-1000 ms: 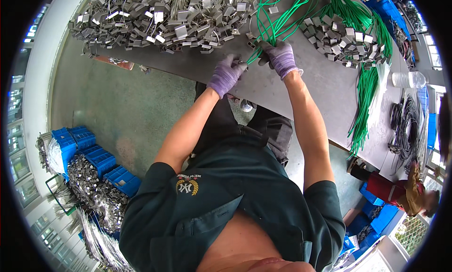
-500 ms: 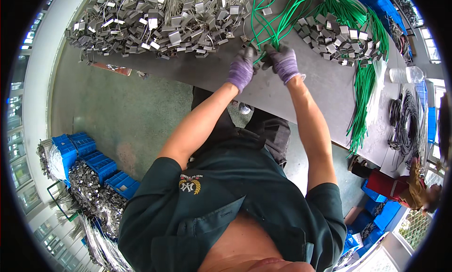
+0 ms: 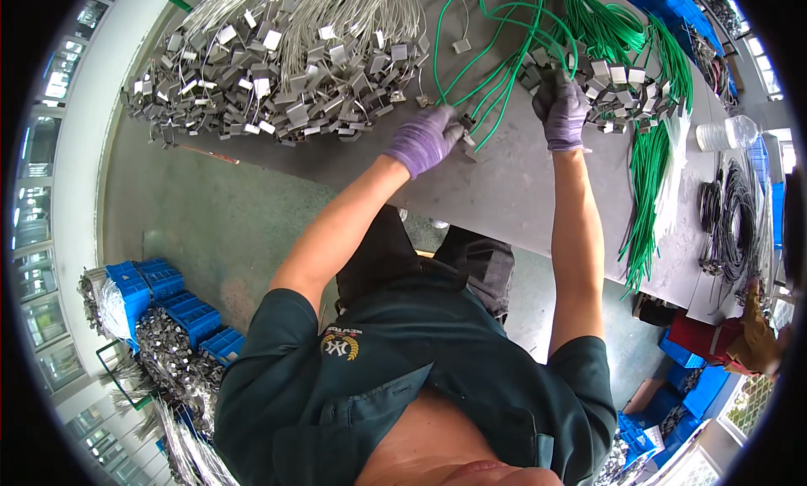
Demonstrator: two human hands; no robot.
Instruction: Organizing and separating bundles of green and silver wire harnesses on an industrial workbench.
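My left hand (image 3: pixel 427 139), in a purple glove with grey fingertips, is above the grey table at the lower ends of several loose green wires (image 3: pixel 503 91). Its fingers are pressed together beside a small dark piece, and what they hold is hard to make out. My right hand (image 3: pixel 561 109), gloved the same way, is closed at the left edge of a pile of metal blocks (image 3: pixel 620 95). A looped green wire runs down into its fingers. The fingertips hide the wire's end.
A large heap of metal blocks with pale wires (image 3: pixel 286 82) covers the table's left. Green wire bundles (image 3: pixel 647 208) hang over the right edge, near a clear plastic bottle (image 3: pixel 727 134) and black cable coils (image 3: pixel 733 217). Blue crates (image 3: pixel 187 316) stand lower left. Another person's sleeve (image 3: pixel 748 339) shows at right.
My hands, close together before, have moved apart. The right hand went right to the block pile, drawing a green wire along; the left stayed near the wire ends. The view has shifted slightly.
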